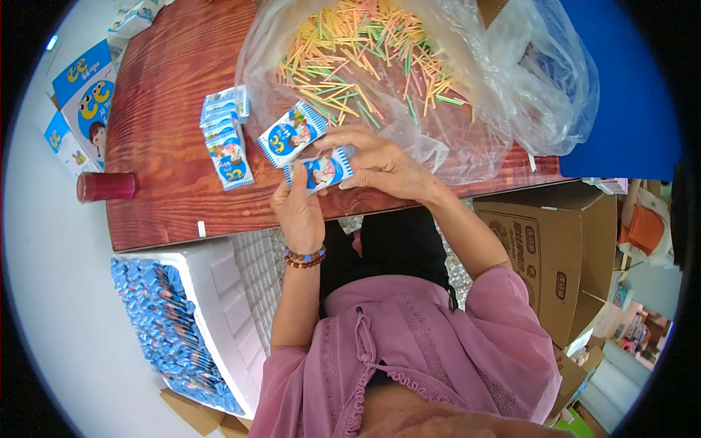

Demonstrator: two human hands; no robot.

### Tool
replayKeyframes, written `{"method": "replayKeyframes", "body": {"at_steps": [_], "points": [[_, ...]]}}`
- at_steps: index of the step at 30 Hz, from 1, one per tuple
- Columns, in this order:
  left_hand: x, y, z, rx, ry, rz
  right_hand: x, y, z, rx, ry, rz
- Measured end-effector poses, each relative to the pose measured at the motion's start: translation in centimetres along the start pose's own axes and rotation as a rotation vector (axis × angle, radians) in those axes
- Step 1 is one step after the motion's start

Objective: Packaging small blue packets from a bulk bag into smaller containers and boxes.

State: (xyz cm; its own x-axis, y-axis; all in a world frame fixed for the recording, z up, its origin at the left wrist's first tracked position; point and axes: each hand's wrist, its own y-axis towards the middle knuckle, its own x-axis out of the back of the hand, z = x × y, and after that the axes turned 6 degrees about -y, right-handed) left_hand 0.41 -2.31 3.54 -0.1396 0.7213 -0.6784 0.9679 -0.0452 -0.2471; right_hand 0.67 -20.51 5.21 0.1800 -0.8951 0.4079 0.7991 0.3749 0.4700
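Note:
Over the table's near edge I hold a small blue-and-white packet (325,172) between both hands. My left hand (298,215) pinches its left end, thumb on top. My right hand (387,169) is closed at its right end, the thumb along the lower edge and the fingers curled above. Just beyond lies a second packet (292,134) of the same kind, close to my right fingertips. To the left, several like packets (228,146) overlap in a row on the table. What is inside the held packet does not show.
Thin pink, yellow and green sticks (365,55) lie heaped on an open clear plastic bag (478,95) across the wooden table (164,109). A red cup-like object (107,187) stands at the left edge. Below are a white foam box (212,321) of blue packets and a cardboard box (537,248).

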Motion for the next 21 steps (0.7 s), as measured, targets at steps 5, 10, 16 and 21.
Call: {"method": "replayKeyframes", "body": {"at_steps": [5, 10, 16, 21], "points": [[1.7, 0.4, 0.1, -0.029, -0.030, 0.002, 4.8, -0.3, -0.9, -0.418, 0.228, -0.045], [3.5, -0.1, 1.5, -0.066, 0.012, 0.107, 10.9, 1.2, -5.9, -0.360, -0.700, -0.193], [4.8, 0.3, 1.6, -0.048, -0.047, 0.136, 15.4, 2.4, -11.6, -0.343, -1.259, 0.055], [4.9, 0.6, 1.6, -0.037, -0.055, 0.122, 17.8, 2.3, -11.4, -0.407, -1.211, 0.082]]}}
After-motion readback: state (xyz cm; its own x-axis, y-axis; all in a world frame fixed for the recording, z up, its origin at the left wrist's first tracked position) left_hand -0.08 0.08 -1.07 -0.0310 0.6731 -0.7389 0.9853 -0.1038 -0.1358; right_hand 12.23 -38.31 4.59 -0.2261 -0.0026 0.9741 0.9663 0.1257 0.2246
